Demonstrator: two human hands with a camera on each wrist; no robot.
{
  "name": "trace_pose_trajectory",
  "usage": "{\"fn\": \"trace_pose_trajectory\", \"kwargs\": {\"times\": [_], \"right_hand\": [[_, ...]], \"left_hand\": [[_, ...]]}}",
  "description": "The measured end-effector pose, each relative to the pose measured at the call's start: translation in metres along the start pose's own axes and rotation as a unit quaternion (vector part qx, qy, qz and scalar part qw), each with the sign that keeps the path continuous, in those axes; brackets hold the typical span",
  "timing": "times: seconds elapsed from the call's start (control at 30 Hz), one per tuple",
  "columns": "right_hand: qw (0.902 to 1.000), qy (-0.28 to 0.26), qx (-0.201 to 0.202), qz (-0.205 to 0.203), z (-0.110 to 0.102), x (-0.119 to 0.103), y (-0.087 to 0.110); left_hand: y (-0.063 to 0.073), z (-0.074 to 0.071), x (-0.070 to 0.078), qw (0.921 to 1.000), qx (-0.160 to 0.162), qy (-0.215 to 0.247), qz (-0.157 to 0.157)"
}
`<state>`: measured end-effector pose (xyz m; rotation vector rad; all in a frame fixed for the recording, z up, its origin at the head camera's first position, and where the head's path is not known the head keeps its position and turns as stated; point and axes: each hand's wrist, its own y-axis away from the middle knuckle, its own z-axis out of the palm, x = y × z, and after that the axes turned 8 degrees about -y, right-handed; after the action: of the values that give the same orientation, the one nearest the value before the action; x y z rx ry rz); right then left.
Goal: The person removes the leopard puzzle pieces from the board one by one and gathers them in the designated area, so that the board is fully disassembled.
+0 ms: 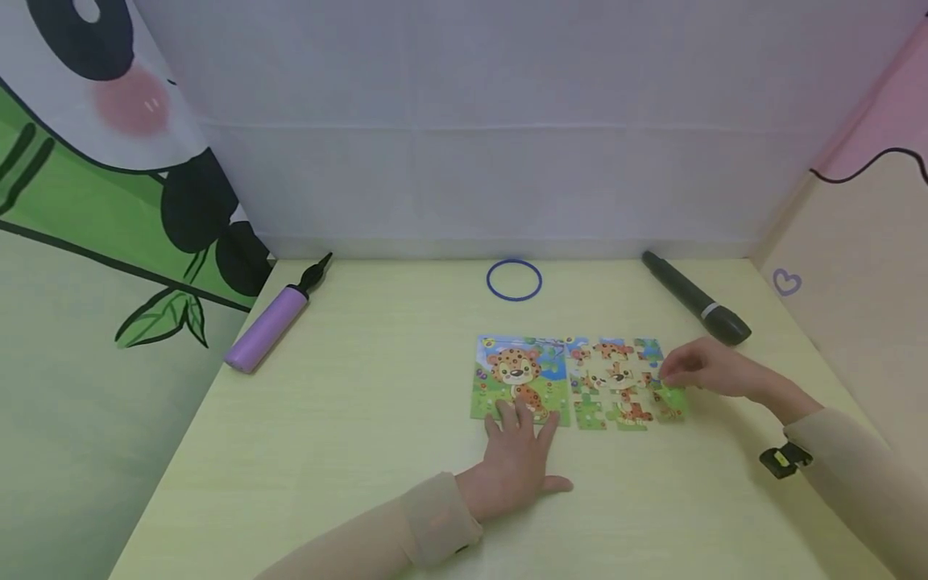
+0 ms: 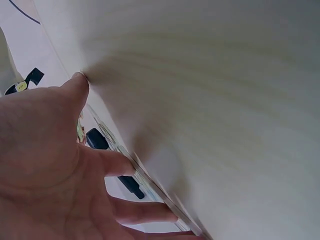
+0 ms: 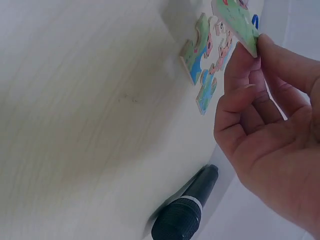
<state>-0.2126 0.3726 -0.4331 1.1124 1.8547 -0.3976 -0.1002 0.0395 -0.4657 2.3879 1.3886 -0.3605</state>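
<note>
A square leopard-cub picture board (image 1: 518, 366) lies on the table. My left hand (image 1: 513, 471) rests with spread fingers over its lower edge; in the left wrist view the fingertips touch the thin board edge (image 2: 167, 200) and the thumb lies apart from it. To the right of the board, several jigsaw puzzle pieces (image 1: 590, 415) with the same picture are set out with gaps between them. Thumb and forefinger of my right hand (image 1: 706, 369) pinch a green puzzle piece (image 3: 240, 22), raised above the table at the right side of the set.
A black microphone (image 1: 692, 294) lies at the back right, close behind the right hand. At the back centre is a blue ring (image 1: 514, 299). A purple hand pump (image 1: 268, 329) lies along the left table edge. White cloth (image 1: 464, 161) walls the far side.
</note>
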Motion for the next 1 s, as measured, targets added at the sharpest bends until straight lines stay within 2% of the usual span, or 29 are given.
{"fn": "trace_pose_trajectory", "kwargs": {"times": [0.2, 0.3, 0.53, 1.0], "right_hand": [[0.9993, -0.010, -0.036, 0.009, 0.000, 0.004, 0.004], [0.9992, 0.002, -0.040, -0.001, 0.001, 0.007, 0.004], [0.9982, 0.043, -0.023, -0.035, 0.007, 0.010, 0.002], [0.9952, 0.091, 0.013, -0.033, 0.012, 0.013, 0.002]], "left_hand": [[0.001, 0.000, 0.000, 0.9999, 0.011, -0.008, -0.001], [0.001, 0.000, 0.000, 0.9999, 0.009, -0.003, -0.002], [0.000, 0.002, 0.000, 1.0000, -0.001, -0.008, -0.003], [0.000, 0.000, -0.002, 1.0000, -0.002, -0.006, 0.006]]}}
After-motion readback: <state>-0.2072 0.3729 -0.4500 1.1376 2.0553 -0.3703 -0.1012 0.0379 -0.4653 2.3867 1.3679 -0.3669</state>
